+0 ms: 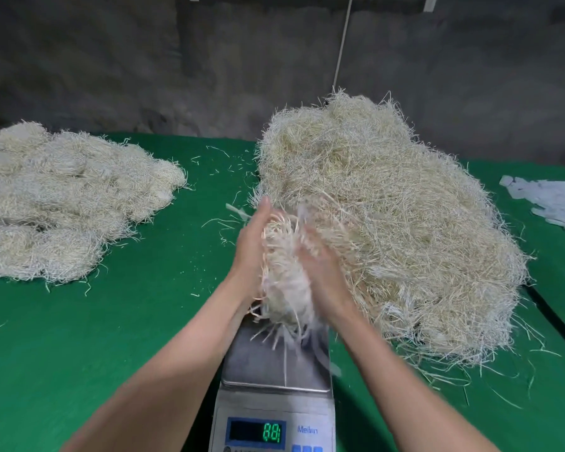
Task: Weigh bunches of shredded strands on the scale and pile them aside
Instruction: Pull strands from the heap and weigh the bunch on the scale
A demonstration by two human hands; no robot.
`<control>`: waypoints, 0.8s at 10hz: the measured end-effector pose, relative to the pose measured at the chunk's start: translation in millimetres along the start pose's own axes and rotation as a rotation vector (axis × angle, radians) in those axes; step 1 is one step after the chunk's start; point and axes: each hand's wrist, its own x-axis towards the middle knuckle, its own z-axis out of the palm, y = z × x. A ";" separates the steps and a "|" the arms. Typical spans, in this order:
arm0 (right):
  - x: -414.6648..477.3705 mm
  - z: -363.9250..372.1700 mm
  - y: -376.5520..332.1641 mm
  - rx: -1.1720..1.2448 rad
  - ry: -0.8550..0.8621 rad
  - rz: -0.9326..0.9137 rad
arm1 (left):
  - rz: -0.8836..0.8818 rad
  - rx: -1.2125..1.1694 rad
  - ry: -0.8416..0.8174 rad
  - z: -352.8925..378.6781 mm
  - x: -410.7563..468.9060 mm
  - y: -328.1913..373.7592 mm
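Observation:
A bunch of pale shredded strands (284,275) is pressed between my two hands just above the far end of the scale's steel platform (271,363). My left hand (252,243) lies flat against the bunch's left side with its fingers straight. My right hand (322,269), blurred by motion, presses the right side. Loose strand ends hang down onto the platform. The scale's display (271,432) glows with green digits. A big loose heap of strands (388,207) lies right of my hands. A pile of neater bunches (66,197) sits at the far left.
Everything rests on a green cloth-covered table (128,321) with stray strands scattered over it. White plastic bags (552,200) lie at the far right edge. A dark grey wall stands behind the table, and a thin cord (343,44) hangs down it.

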 end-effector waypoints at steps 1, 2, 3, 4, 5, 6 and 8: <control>0.7 11.9 -10.3 0.030 0.046 -0.052 | 0.104 0.175 0.087 9.2 6.4 -7.3; 19.1 -1.6 -20.1 0.076 0.127 -0.021 | 0.132 0.266 0.123 21.3 1.0 -20.7; 5.4 12.2 -8.6 0.111 0.096 0.091 | 0.255 0.167 0.271 20.5 10.8 -12.0; 5.5 13.1 -3.7 0.039 0.242 0.093 | 0.260 0.162 0.375 21.1 15.9 -7.1; 21.2 -14.6 -5.2 0.005 0.373 0.020 | -0.216 -0.100 0.128 18.6 6.6 -22.1; 22.2 -26.6 7.9 -0.070 0.270 -0.008 | -0.378 -0.327 -0.164 18.7 -7.0 -25.7; -19.9 13.8 32.1 -0.232 0.028 0.027 | -0.300 -0.013 0.247 11.4 15.0 -16.2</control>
